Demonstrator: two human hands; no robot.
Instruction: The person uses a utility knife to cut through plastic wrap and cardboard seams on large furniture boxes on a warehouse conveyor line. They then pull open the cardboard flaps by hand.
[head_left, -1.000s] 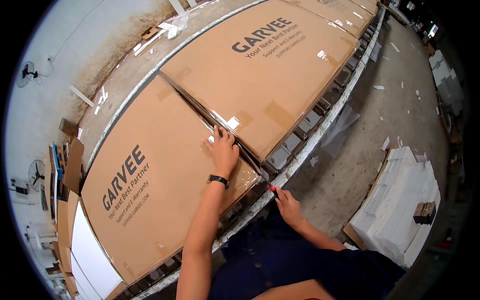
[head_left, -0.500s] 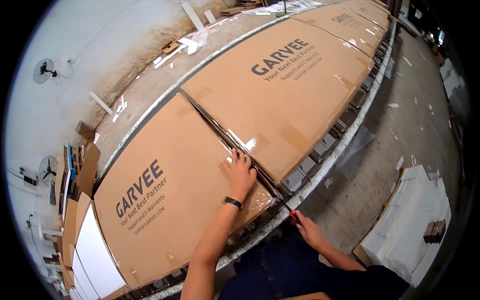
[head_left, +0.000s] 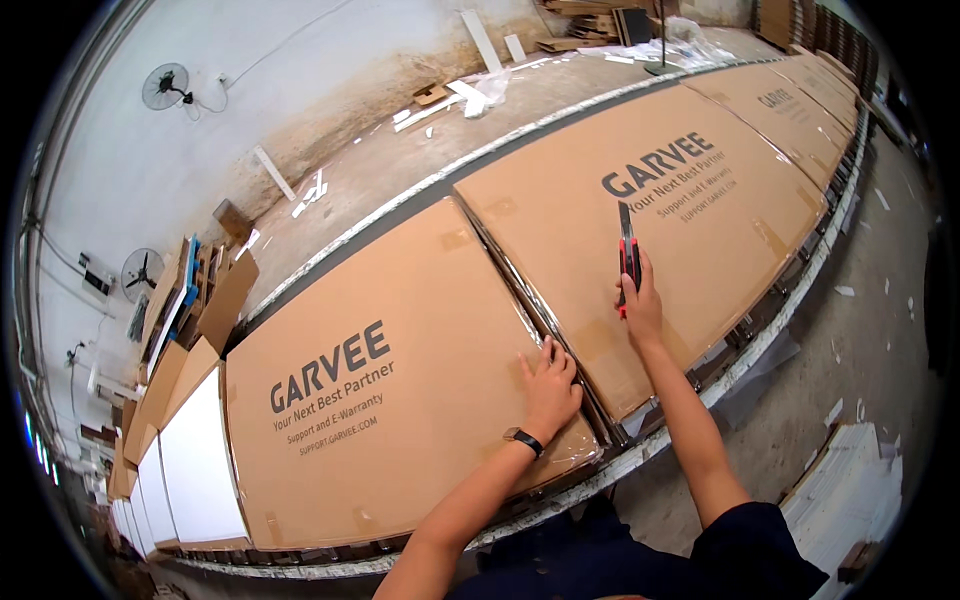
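Right hand (head_left: 640,300) has risen from below the line's edge since the earlier frame; it now hovers over the far box (head_left: 640,215), grip closed around a red-and-black knife (head_left: 628,250), blade pointing away from me. Left hand (head_left: 550,385) stays flat, fingers spread, on the near box (head_left: 390,390) by the seam (head_left: 530,310), likely to steady it. Count: two boxes at hand, more beyond; one knife; two wall fans (head_left: 165,85).
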